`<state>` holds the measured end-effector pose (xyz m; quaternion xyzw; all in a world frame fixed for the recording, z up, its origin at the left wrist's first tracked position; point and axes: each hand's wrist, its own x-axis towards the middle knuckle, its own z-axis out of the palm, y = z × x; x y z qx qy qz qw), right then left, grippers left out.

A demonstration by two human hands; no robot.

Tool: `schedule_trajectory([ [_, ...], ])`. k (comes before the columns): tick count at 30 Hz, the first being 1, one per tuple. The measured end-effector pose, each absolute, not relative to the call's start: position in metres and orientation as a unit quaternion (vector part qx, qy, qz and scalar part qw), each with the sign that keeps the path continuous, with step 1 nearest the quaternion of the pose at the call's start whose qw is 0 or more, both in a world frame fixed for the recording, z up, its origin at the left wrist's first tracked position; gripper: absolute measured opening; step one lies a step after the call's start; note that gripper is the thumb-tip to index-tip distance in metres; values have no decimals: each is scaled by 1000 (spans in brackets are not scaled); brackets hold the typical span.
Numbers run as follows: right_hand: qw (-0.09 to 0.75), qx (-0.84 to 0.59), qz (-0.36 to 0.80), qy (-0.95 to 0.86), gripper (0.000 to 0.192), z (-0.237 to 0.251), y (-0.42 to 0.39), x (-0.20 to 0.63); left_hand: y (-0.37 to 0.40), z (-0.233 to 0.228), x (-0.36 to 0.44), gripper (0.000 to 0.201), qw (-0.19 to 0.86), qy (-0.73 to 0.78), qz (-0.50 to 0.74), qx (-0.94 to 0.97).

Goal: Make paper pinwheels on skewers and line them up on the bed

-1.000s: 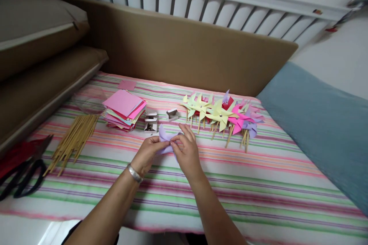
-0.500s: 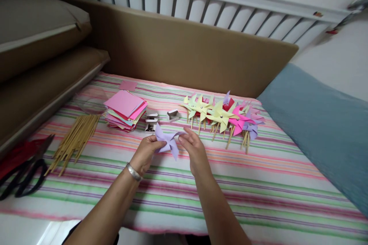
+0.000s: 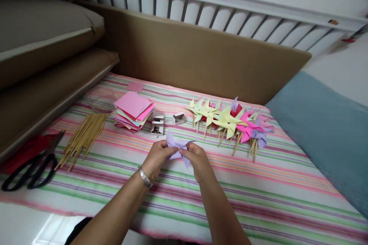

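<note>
A purple paper pinwheel (image 3: 172, 142) is held between both hands above the striped cloth. My left hand (image 3: 157, 157) is closed on its left side, the thumb pressing near the centre. My right hand (image 3: 198, 160) grips it from the right, its thumb and finger meeting close to the left thumb. No stick shows on this pinwheel. Just beyond the hands stand a small open box (image 3: 157, 127) with dark little pieces in it and another small open box (image 3: 178, 118).
Finished pinwheels on sticks (image 3: 228, 122) lie at the right. Left are stacked coloured paper squares (image 3: 133, 107), wooden sticks (image 3: 83, 138), black-handled scissors (image 3: 34, 168) and something red (image 3: 25, 153). A brown board (image 3: 195, 53) stands behind; cushions (image 3: 48, 30) are piled at the far left.
My right hand has moved in from the paper's right edge, and its thumb now presses at the pinwheel's centre beside my left thumb. The whole view has shifted slightly.
</note>
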<state>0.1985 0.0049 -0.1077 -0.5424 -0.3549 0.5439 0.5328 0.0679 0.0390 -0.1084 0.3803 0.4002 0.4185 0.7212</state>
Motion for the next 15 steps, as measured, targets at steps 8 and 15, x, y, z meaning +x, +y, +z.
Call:
schedule_trajectory([
  [8,369,-667,288,-579,31,-103,35,180,70,-56,-3,17,632,391,598,299],
  [15,145,-714,163,-665,23,-100,100,125,75,-40,-33,16,624,342,661,236],
])
